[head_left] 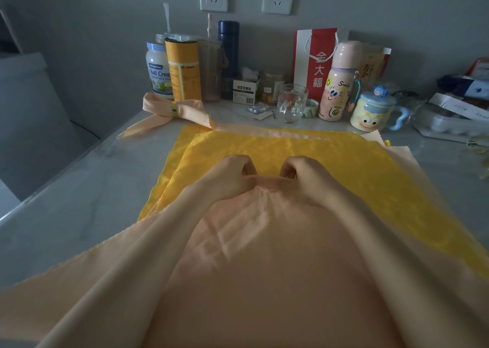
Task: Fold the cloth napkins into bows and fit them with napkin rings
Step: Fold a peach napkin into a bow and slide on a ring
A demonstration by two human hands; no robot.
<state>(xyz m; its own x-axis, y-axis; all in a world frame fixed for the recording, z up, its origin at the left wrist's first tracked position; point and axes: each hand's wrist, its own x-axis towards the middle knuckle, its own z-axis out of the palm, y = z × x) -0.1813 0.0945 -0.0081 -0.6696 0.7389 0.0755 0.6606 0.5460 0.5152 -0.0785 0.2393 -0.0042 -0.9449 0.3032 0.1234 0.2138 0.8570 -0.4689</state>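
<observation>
Over the yellow cloth (304, 157), both hands, left hand (230, 175) and right hand (304, 178), pinch the peach napkin (264, 255).

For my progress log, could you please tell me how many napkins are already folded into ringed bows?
1: the peach cloth bow with a gold ring lies far left, before the yellow canister. Others may be out of view.

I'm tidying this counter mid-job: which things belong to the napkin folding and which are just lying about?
In the job: left hand, right hand, both pinching the peach napkin; yellow napkins; finished bow with gold ring.
Lying about: milk powder jar, blue flask, red bag, pink bottle, cartoon mug, glass.
</observation>
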